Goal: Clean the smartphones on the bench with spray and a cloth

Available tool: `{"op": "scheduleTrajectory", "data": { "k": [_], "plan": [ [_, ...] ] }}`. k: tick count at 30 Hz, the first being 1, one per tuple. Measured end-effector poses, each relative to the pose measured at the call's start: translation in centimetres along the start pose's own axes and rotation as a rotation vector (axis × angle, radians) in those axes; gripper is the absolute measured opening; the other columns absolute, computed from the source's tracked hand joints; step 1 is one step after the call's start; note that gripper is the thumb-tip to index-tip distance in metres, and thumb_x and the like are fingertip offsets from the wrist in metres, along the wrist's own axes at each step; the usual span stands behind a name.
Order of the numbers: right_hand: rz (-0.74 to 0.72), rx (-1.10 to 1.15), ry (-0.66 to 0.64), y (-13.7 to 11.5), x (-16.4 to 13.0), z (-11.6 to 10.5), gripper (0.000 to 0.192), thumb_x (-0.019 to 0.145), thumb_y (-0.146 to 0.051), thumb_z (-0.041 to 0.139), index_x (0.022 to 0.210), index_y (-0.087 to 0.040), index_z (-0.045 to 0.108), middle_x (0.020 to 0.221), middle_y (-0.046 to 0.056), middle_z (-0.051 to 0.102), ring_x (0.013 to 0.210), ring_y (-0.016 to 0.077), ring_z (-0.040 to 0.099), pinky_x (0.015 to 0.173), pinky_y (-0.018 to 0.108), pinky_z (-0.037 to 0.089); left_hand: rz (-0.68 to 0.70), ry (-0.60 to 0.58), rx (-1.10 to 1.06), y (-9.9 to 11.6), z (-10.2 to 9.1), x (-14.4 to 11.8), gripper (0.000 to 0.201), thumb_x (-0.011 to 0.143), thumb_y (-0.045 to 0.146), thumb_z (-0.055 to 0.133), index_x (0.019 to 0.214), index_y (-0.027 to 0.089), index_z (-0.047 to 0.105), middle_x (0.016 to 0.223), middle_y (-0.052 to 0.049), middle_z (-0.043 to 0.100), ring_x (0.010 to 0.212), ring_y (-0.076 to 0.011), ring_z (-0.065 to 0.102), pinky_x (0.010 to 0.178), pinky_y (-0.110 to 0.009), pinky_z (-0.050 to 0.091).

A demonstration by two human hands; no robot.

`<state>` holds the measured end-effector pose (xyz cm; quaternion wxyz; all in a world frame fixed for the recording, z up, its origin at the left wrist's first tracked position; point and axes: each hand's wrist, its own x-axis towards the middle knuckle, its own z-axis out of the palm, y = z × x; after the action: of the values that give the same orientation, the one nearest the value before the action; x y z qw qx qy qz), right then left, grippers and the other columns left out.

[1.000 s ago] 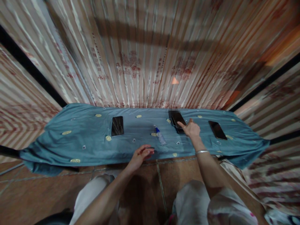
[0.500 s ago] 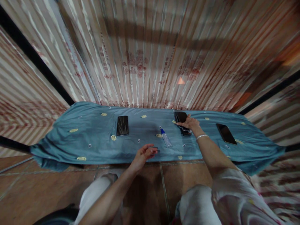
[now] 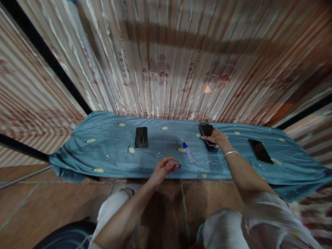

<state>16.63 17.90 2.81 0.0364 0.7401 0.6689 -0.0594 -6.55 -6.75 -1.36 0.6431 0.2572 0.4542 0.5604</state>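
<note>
Far to the left of the small blue-capped bottle (image 3: 189, 154), a black pole (image 3: 57, 62) slants down to the corner of the blue-green cloth (image 3: 153, 167), which spreads out on both sides of the bottle and carries yellow oval patterns. Nearer the person than the bottle, and well to its left, a dark round object (image 3: 68, 235) sits at the lower edge of the view, partly cut off. Left of the bottle, and a little beyond it, one dark phone (image 3: 141, 137) lies flat by itself.

Just left of the bottle and nearer the person, the left hand (image 3: 165, 168) hangs with its fingers loosely curled, about half open. Whether it has hold of something slim at its fingertips I cannot tell (that spot is small and dim). The bottle itself lies aslant, its cap pointing away from the person.

Right of the bottle and slightly beyond it is a stack of dark phones (image 3: 207, 131), its layers not quite lined up. The right hand (image 3: 220, 137) touches this stack, partly spread, thumb reaching across towards the left edge and fingers by the right one; how firmly it grips I cannot tell. Farther right of the bottle, another phone (image 3: 260, 151) lies flat, tilted sideways.
</note>
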Motion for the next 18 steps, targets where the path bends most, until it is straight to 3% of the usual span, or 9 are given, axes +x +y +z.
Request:
{"op": "scheduleTrajectory", "data": {
  "k": [5,7,9,11,14,18],
  "plan": [
    [-0.044,0.034,0.135,0.5,-1.7,-1.4,0.078,0.072,-0.062,0.059,0.122,-0.003,0.051,0.112,0.028,0.061,0.111,0.0387,0.056,0.089,0.048,0.044,0.012,0.004,0.012,-0.1,-0.1,0.1,0.049,0.059,0.042,0.078,0.096,0.015,0.062,0.097,-0.012,0.071,0.09,-0.0232,0.066,0.08,-0.035,0.048],
    [-0.132,0.184,0.187,0.6,-3.4,-1.6,0.064,0.077,-0.053,0.058,0.121,-0.007,0.054,0.107,0.023,0.065,0.107,0.0354,0.059,0.088,0.046,0.045,0.003,-0.004,0.015,-0.2,0.0,0.2,0.048,0.058,0.041,0.079,0.095,0.015,0.062,0.096,-0.011,0.072,0.089,-0.0223,0.066,0.079,-0.034,0.048],
    [-0.247,0.499,0.185,0.4,-5.9,-1.0,0.053,0.076,-0.047,0.06,0.118,-0.014,0.058,0.104,0.015,0.069,0.104,0.0293,0.062,0.088,0.04,0.046,-0.012,-0.007,0.016,-0.3,0.2,0.3,0.047,0.057,0.039,0.08,0.094,0.016,0.063,0.095,-0.01,0.072,0.088,-0.0218,0.066,0.079,-0.033,0.048],
    [-0.336,0.943,0.089,-0.4,-9.0,0.4,0.045,0.072,-0.043,0.063,0.106,-0.015,0.064,0.103,0.012,0.07,0.098,0.0253,0.064,0.083,0.035,0.049,-0.036,-0.002,0.006,-0.4,0.7,0.3,0.045,0.057,0.038,0.08,0.093,0.016,0.063,0.094,-0.01,0.071,0.088,-0.0218,0.066,0.079,-0.034,0.048],
    [-0.384,1.488,-0.234,-2.1,-14.1,3.0,0.044,0.066,-0.038,0.068,0.107,-0.021,0.064,0.109,0.008,0.069,0.088,0.0218,0.066,0.077,0.033,0.052,-0.107,-0.026,-0.075,-0.4,1.7,0.0,0.043,0.06,0.042,0.077,0.092,0.016,0.064,0.096,-0.011,0.07,0.09,-0.0231,0.065,0.082,-0.037,0.048],
    [-0.398,1.786,-0.377,-4.2,-18.9,5.3,0.035,0.068,-0.028,0.069,0.102,-0.025,0.068,0.113,0.005,0.067,0.097,0.0212,0.065,0.083,0.033,0.051,-0.176,-0.085,-0.195,-0.3,2.5,-0.4,0.042,0.061,0.049,0.074,0.086,0.017,0.066,0.089,-0.008,0.069,0.082,-0.0206,0.064,0.079,-0.039,0.049]
  ]
}}
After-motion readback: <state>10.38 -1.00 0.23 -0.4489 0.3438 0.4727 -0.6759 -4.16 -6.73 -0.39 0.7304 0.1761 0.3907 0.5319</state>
